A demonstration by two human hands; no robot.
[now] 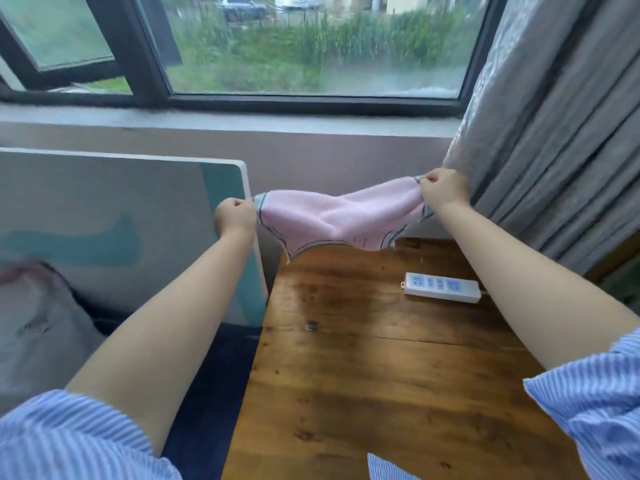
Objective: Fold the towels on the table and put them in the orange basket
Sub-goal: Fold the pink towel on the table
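A pink towel [337,218] with a grey-striped border hangs in the air above the far end of the wooden table [381,375]. My left hand [234,216] pinches its left corner and my right hand [445,190] pinches its right corner. The cloth sags between them, and its lower edge hangs just over the table's far edge. Both arms are stretched out forward. No orange basket is in view.
A white power strip [442,287] lies on the table at the right. A white and teal board [121,230] leans against the wall left of the table. Grey curtains [554,133] hang at the right, and a window [311,46] is ahead.
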